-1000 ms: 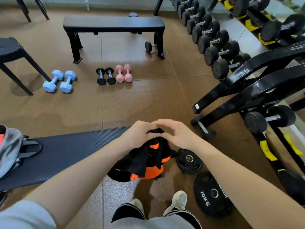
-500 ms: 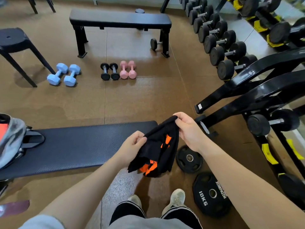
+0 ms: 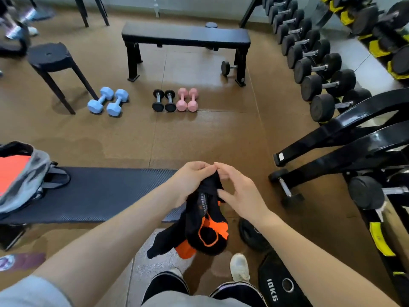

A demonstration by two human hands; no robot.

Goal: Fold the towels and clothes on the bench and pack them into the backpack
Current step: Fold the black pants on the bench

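The near bench (image 3: pixel 95 193) runs out to the left of both hands, its dark pad ending just under the left wrist. On its far left end sits the grey backpack (image 3: pixel 26 180), mouth open, something orange-red showing inside — well apart from the hands. Ahead of the hands, across the brown floor, stands a second black bench (image 3: pixel 186 37); a rack of black dumbbells (image 3: pixel 318 65) lines the floor to the right.

The black-and-orange garment (image 3: pixel 205 227) hangs bunched in the air below the hands, off the bench end, above the person's shoes. A 10KG weight plate (image 3: pixel 281 284) lies on the floor below the right forearm.

The left hand (image 3: pixel 190 182) grips the garment's top edge, fingers curled round the fabric. The right hand (image 3: pixel 239 191) is just beside it — thumb and fingers spread and only lightly bent, fingertips touching the cloth, not clasped round it.
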